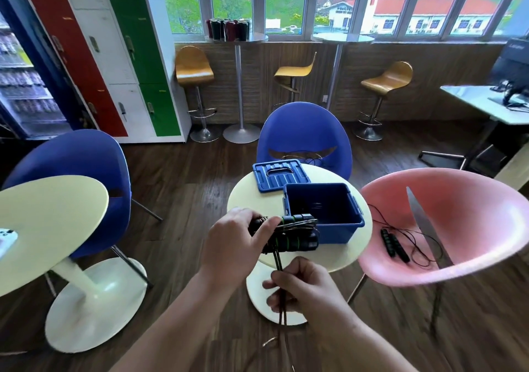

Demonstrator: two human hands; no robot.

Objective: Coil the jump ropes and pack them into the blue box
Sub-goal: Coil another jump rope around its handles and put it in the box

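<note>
Right hand point(307, 288), six o'clock, pinches the cord point(277, 260) taut, left hand point(237, 243) clamps the rope handles point(297, 241), blue box point(340, 233) open at their one o'clock: coiling underway, next wrap probably wants steady tension.

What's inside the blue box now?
Only bare inner walls of the blue box show; no rope visible. Its near floor is hidden by the jump rope handles in the left hand.

Small round cream table point(243, 197), open blue box point(337, 233) on it, blue lid point(279, 175) flat just behind
</note>
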